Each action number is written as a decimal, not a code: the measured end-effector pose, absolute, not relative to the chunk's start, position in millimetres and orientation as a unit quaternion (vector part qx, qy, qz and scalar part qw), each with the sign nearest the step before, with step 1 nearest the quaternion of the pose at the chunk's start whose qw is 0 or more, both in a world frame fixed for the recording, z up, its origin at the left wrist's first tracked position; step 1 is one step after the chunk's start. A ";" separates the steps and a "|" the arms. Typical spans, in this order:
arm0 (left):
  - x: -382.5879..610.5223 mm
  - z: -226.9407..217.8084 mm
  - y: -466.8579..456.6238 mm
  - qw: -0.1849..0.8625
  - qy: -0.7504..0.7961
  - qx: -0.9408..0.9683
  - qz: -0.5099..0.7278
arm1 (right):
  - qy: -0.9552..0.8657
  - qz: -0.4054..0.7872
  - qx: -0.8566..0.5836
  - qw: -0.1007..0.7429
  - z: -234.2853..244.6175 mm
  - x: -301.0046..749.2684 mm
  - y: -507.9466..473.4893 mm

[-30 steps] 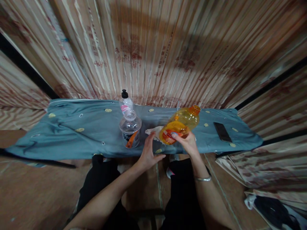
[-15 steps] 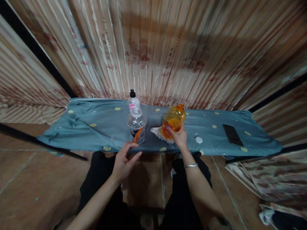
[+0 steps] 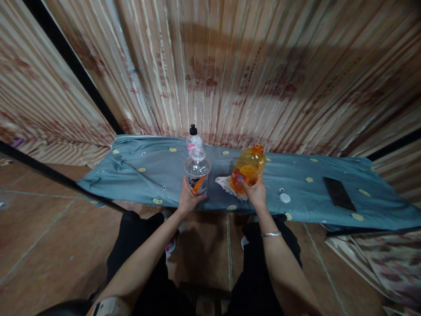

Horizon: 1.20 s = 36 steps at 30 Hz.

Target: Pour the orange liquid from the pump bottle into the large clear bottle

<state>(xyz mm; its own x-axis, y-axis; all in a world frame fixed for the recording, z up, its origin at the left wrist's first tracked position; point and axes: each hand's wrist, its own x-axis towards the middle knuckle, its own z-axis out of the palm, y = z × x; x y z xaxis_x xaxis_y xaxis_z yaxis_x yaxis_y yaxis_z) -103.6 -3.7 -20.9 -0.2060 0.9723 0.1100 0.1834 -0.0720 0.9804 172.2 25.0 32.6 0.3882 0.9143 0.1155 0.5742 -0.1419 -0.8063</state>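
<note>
My left hand (image 3: 188,201) is wrapped around the lower left side of a clear plastic bottle (image 3: 197,167), which has an orange and black label and an uncapped neck. My right hand (image 3: 257,193) grips a yellow-orange plastic bottle (image 3: 249,163) low on its body, thumb over the red label. That bottle leans to the right, its mouth uncovered. Partly under it lies a crumpled white cloth (image 3: 224,183). Behind the clear bottle stands a smaller bottle with a black cap (image 3: 193,130). A round white lid (image 3: 285,198) lies to the right of my right hand.
A blue-grey patterned cloth (image 3: 158,169) covers the narrow table. Toward its right end lies a black phone (image 3: 339,194). Dark metal poles (image 3: 75,70) slant up at both sides, and a pleated curtain (image 3: 210,70) hangs behind. Something transparent shows behind the yellow-orange bottle.
My left hand has moved up from the table's front edge and closed around the clear bottle. My right hand keeps its grip on the yellow-orange bottle. The whole view has shifted slightly.
</note>
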 end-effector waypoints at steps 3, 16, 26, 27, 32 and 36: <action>-103.5 -18.5 -0.1 0.356 0.615 0.484 0.511 | -0.520 0.202 -0.721 0.411 30.0 172.7 24.9; -100.1 0.7 -0.9 0.368 0.624 0.455 0.518 | -0.552 0.206 -0.669 0.453 20.1 186.3 20.1; -86.4 21.1 -17.1 0.408 0.559 0.497 0.523 | -0.683 0.027 -0.505 0.527 88.1 154.0 -38.1; -85.0 23.9 -19.3 0.413 0.549 0.505 0.522 | -0.697 0.063 -0.485 0.524 93.3 140.7 -40.3; -79.1 30.9 -27.2 0.430 0.516 0.534 0.513 | -0.681 0.271 -0.440 0.518 102.7 91.1 -25.9; -82.1 28.3 -28.8 0.447 0.497 0.550 0.501 | -0.630 0.338 -0.428 0.553 106.0 76.5 -17.0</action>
